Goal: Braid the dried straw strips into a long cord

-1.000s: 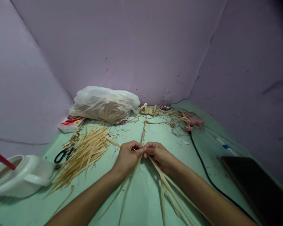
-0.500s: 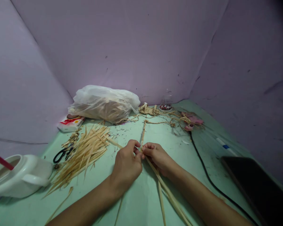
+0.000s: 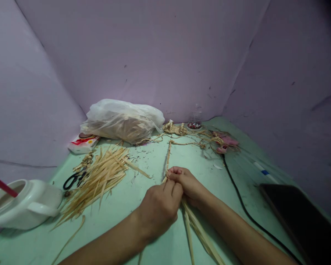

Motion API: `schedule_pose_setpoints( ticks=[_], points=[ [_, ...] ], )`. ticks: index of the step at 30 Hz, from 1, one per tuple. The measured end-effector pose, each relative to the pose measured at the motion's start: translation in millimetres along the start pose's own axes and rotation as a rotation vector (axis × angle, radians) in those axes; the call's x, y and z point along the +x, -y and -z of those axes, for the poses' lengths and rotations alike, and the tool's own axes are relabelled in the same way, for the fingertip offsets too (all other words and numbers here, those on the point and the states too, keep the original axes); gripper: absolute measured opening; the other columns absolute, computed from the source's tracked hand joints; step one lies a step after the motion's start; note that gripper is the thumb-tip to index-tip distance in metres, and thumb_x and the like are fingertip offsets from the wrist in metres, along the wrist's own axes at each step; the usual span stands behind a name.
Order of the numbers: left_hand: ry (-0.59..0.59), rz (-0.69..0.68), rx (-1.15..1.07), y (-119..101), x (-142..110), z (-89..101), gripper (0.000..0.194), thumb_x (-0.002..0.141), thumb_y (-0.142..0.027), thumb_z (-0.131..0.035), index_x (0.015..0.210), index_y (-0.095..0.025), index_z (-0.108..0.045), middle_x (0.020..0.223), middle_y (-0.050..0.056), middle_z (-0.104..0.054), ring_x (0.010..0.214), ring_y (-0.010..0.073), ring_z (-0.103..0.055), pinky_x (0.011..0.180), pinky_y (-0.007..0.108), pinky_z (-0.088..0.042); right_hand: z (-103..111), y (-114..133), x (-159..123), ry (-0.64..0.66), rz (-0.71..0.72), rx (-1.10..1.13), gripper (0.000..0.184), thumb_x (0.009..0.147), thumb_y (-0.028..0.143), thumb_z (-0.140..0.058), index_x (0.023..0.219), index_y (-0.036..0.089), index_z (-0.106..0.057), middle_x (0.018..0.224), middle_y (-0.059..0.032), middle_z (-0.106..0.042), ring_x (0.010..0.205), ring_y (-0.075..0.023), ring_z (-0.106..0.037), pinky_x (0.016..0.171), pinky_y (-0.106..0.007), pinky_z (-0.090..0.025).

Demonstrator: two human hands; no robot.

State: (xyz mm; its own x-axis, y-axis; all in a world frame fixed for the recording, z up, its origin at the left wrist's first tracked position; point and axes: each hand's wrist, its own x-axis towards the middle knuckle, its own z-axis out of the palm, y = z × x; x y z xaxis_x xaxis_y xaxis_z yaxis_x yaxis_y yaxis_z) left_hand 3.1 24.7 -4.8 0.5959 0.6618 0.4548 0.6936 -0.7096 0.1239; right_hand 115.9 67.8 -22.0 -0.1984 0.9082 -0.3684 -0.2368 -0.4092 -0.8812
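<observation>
A thin braid of straw-coloured strips [image 3: 168, 156] runs from the far part of the green table down to my hands. My right hand [image 3: 186, 182] pinches its near end between thumb and fingers. Pressed close against it, my left hand [image 3: 164, 202] is closed on the strips just below that pinch; its fingertips are partly hidden. Loose long strips [image 3: 200, 232] trail from under my hands toward the near table edge. To the left lies a pile of flat dry strips [image 3: 107, 173].
Black-handled scissors [image 3: 70, 181] and a white pot [image 3: 30, 206] with a red stick stand left. A plastic bag [image 3: 124, 121], a woven piece [image 3: 175, 128] and a clear container of beads [image 3: 194, 123] are at the back. A black cable [image 3: 241, 200] and a dark tablet-like slab [image 3: 298, 217] lie right.
My left hand has moved right and nearer to me, closing beside my right hand. My right hand keeps its pinch at nearly the same spot.
</observation>
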Motion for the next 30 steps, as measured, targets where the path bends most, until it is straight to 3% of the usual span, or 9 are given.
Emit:
schedule_pose_setpoints(
  ticks=[2, 4, 6, 8, 11, 14, 20, 26, 30],
  points=[
    [-0.016, 0.274, -0.208, 6.2, 7.0, 12.5, 0.016, 0.076, -0.015, -0.039, 0.075, -0.015, -0.055, 0.067, 0.005, -0.058, 0.056, 0.0121, -0.053, 0.054, 0.024, -0.044, 1.7, 1.1, 0.0, 0.008, -0.004, -0.042, 0.014, 0.058, 0.023, -0.057, 0.057, 0.016, -0.045, 0.043, 0.0058, -0.041, 0.038, -0.0047, -0.031, 0.04, -0.019, -0.021],
    [0.011, 0.704, -0.452, 15.1, 18.0, 25.1, 0.014, 0.072, -0.023, -0.047, 0.081, -0.015, -0.055, 0.062, 0.002, -0.057, 0.045, 0.0086, -0.048, 0.045, 0.021, -0.039, 2.8, 2.7, -0.8, 0.021, -0.013, -0.102, 0.014, 0.061, 0.024, -0.056, 0.056, 0.016, -0.046, 0.039, 0.0073, -0.035, 0.035, -0.004, -0.025, 0.037, -0.02, -0.014],
    [0.19, 1.011, -0.803, 24.4, 29.6, 32.4, 0.029, 0.069, -0.025, -0.05, 0.095, -0.014, -0.053, 0.056, 0.0, -0.055, 0.034, 0.0067, -0.04, 0.034, 0.02, -0.031, 2.8, 4.0, -1.8, 0.039, -0.01, -0.138, 0.017, 0.064, 0.026, -0.054, 0.055, 0.016, -0.045, 0.038, 0.0079, -0.032, 0.034, -0.0038, -0.021, 0.037, -0.021, -0.011],
    [0.341, 1.149, -1.119, 32.1, 37.8, 31.9, 0.037, 0.065, -0.021, -0.052, 0.101, -0.013, -0.049, 0.055, -0.002, -0.054, 0.031, 0.0072, -0.041, 0.032, 0.019, -0.03, 2.3, 4.0, -2.2, 0.044, 0.001, -0.13, 0.016, 0.064, 0.026, -0.054, 0.055, 0.016, -0.046, 0.04, 0.0072, -0.035, 0.035, -0.0038, -0.024, 0.038, -0.021, -0.013],
    [0.481, 1.166, -1.375, 38.9, 40.7, 20.8, 0.024, 0.061, -0.016, -0.052, 0.084, -0.011, -0.052, 0.055, 0.001, -0.055, 0.037, 0.0097, -0.049, 0.036, 0.021, -0.039, 2.1, 1.4, -0.5, 0.064, 0.006, -0.094, 0.01, 0.061, 0.02, -0.053, 0.057, 0.016, -0.045, 0.044, 0.005, -0.043, 0.037, -0.0051, -0.035, 0.04, -0.02, -0.021],
    [0.558, 1.131, -1.404, 42.3, 36.5, 10.4, 0.009, 0.061, -0.016, -0.051, 0.066, -0.009, -0.052, 0.05, 0.003, -0.053, 0.038, 0.0097, -0.05, 0.037, 0.021, -0.042, 4.2, -1.1, 2.9, 0.081, 0.039, -0.139, 0.009, 0.061, 0.02, -0.052, 0.057, 0.016, -0.045, 0.046, 0.0041, -0.046, 0.039, -0.006, -0.039, 0.042, -0.02, -0.025],
    [0.421, 1.089, -1.196, 45.4, 29.7, 2.3, 0.01, 0.062, -0.021, -0.054, 0.062, -0.011, -0.051, 0.042, -0.002, -0.048, 0.031, 0.0072, -0.042, 0.029, 0.018, -0.035, 8.4, -0.9, 7.3, 0.044, 0.11, -0.352, 0.01, 0.065, 0.022, -0.051, 0.059, 0.015, -0.047, 0.047, 0.0036, -0.048, 0.041, -0.0055, -0.035, 0.043, -0.02, -0.024],
    [0.398, 1.119, -1.124, 40.6, 29.0, -4.0, 0.011, 0.063, -0.021, -0.051, 0.055, -0.015, -0.045, 0.036, -0.005, -0.043, 0.026, 0.0062, -0.035, 0.026, 0.017, -0.027, 13.3, -6.4, 7.1, 0.011, 0.246, -0.545, 0.007, 0.067, 0.021, -0.048, 0.062, 0.016, -0.048, 0.051, 0.0029, -0.049, 0.045, -0.0072, -0.038, 0.044, -0.02, -0.026],
    [0.377, 1.148, -1.138, 39.2, 31.7, -1.8, 0.01, 0.059, -0.017, -0.051, 0.052, -0.016, -0.044, 0.033, -0.007, -0.036, 0.025, 0.0038, -0.024, 0.028, 0.017, -0.014, 16.3, -6.8, 6.7, 0.031, 0.306, -0.595, 0.007, 0.067, 0.021, -0.047, 0.064, 0.015, -0.05, 0.053, 0.0016, -0.052, 0.048, -0.0076, -0.04, 0.046, -0.019, -0.028]
  ],
)
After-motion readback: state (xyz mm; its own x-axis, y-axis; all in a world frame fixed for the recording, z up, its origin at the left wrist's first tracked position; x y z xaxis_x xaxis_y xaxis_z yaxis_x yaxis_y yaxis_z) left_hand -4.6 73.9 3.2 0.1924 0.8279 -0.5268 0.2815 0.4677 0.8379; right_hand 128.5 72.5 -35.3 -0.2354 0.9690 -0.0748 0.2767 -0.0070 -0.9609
